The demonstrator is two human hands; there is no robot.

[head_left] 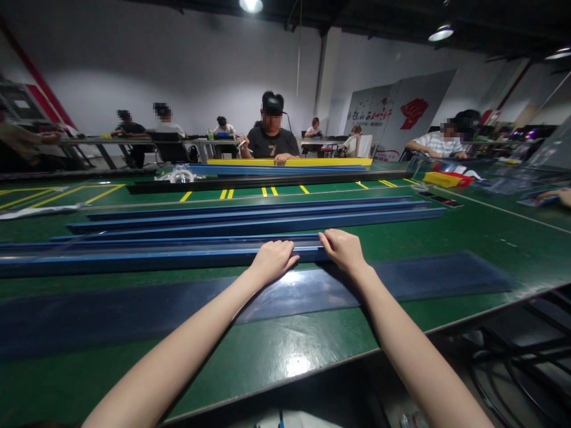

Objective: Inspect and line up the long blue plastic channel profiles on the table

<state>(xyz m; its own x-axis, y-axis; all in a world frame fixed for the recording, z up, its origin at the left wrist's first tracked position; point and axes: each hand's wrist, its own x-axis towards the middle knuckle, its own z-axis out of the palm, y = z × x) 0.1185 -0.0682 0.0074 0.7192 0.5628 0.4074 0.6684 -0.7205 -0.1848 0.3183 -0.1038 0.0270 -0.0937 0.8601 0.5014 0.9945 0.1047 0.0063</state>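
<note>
My left hand (273,259) and my right hand (342,248) rest side by side on the right end of a long blue rail (147,257) that lies across the green table (285,351). The fingers of both hands curl over the rail's top edge, gripping it. A flat dark blue strip (428,278) lies on the table in front of the rail, under my wrists. Several more long blue rails (267,217) lie in a row just beyond the one I hold.
Black, blue and yellow rails (289,161) lie at the table's far side, where a person in a dark shirt (272,139) sits facing me. Other people sit at tables behind. A red and yellow item (441,178) lies far right. The table's front edge runs diagonally near me.
</note>
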